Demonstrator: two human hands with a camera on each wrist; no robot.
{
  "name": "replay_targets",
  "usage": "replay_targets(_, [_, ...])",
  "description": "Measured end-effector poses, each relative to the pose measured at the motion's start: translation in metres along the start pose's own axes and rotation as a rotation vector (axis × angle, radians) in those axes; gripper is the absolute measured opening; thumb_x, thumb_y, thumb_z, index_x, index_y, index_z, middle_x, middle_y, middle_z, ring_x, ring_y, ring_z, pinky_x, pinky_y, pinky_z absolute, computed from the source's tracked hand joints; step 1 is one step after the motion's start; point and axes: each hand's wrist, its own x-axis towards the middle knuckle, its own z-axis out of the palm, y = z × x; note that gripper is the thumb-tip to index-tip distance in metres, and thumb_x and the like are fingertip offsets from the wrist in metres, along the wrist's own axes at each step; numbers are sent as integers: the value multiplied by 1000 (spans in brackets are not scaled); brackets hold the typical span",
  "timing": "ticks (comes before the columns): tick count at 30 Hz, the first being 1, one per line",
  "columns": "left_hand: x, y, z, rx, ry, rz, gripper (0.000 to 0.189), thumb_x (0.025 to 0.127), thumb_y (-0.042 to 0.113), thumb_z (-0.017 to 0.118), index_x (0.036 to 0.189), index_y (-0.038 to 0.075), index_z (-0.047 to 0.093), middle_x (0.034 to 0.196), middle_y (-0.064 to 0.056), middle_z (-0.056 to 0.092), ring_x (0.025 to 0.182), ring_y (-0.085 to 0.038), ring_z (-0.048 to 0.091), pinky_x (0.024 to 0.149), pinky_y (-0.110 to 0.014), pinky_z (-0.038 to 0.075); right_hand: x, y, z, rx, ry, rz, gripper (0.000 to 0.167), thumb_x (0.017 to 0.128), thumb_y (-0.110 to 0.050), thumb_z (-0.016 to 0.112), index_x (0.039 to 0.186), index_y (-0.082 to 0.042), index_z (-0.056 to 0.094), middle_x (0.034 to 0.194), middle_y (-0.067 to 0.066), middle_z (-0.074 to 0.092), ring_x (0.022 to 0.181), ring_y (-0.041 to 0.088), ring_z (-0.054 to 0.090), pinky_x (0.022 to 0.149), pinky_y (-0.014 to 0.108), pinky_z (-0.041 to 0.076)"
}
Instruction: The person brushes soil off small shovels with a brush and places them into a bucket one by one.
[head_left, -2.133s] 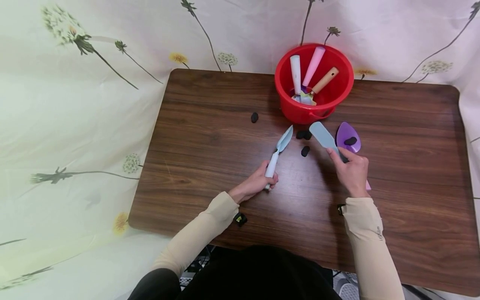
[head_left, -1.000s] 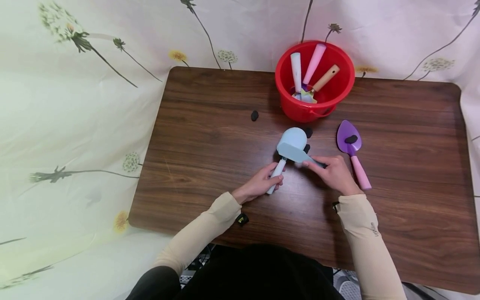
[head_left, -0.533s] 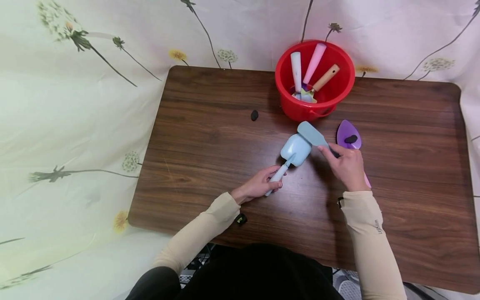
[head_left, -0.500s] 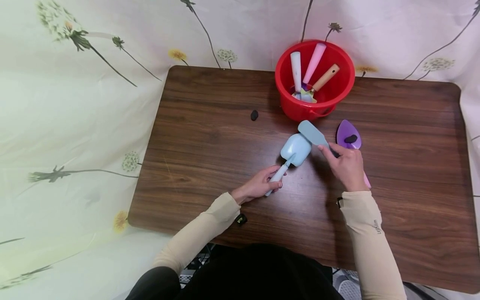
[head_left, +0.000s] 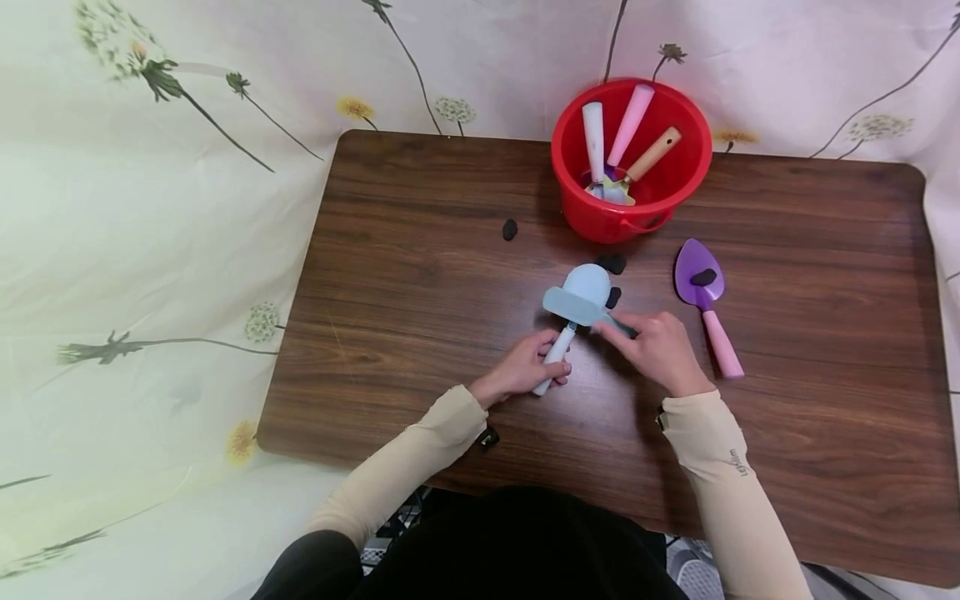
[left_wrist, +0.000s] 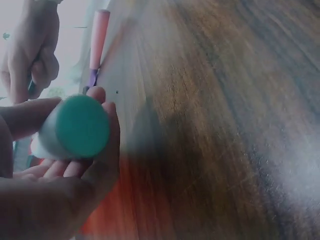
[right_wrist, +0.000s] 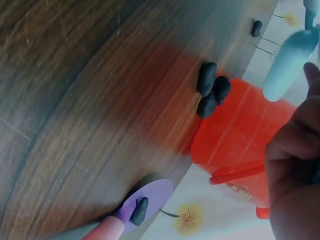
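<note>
My left hand [head_left: 525, 367] grips the white handle of a light blue garden trowel [head_left: 588, 279]; the handle's round green end [left_wrist: 82, 126] faces the left wrist camera. My right hand [head_left: 663, 354] holds a pale blue-grey spatula [head_left: 572, 306] by its dark handle. In the head view the spatula's flat blade crosses the base of the trowel's blade; whether they touch I cannot tell. Several small black stones [head_left: 612, 263] lie just beyond and right of the trowel. To the right rests a purple trowel [head_left: 690, 257] with a pink handle and one black stone [head_left: 703, 277] on its blade.
A red bucket [head_left: 600, 218] stands at the table's back edge, holding tools with white, pink and wooden handles. One lone black stone [head_left: 510, 229] lies left of it. The brown wooden table [head_left: 405, 275] meets a floral curtain [head_left: 480, 67] behind.
The spatula has swung from beyond the trowel's right edge to across its base, my right hand moving left and toward me. The light blue trowel has turned slightly, uncovering black stones beside it.
</note>
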Motion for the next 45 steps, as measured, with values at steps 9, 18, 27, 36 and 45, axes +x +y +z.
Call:
replay_targets(9, [-5,0,3,32,20,38,34,90,-6,59,123,-7,50,97,-26,66,91,-39,69,79,-43,58,7,9,-7,-31,206,118,26,77,-19,81,93,0,76,76,21,72,57,38,63,51,47,46])
replay_targets(18, [-4,0,5,110,28,31,35,92,4,62,125,0,49,100,-20,69,89,-30,71,69,-36,57,4,5,1,-6,242,165,19,83,-20,76,87,-1,74,58,12,64,47,23,49,46,32,35])
replay_targets(27, [-2,5,3,342,140,89,29,89,11,67,113,5,54,97,-11,70,76,-11,59,65,-20,44,5,-14,-3,-36,3,60,30,78,-27,80,96,-4,77,74,13,74,54,27,61,51,41,47])
replay_targets(36, [-4,6,4,298,105,77,25,89,3,66,110,2,53,96,-15,71,81,-20,70,62,-17,44,11,-4,-11,-126,162,148,27,81,-29,77,90,-4,77,65,19,68,52,38,56,47,47,41])
replay_targets(45, [0,3,7,44,40,58,31,92,2,61,119,-7,48,101,-24,67,88,-27,71,74,-33,58,1,6,-8,43,222,319,24,86,-26,73,84,-3,74,58,10,60,54,18,44,51,21,31])
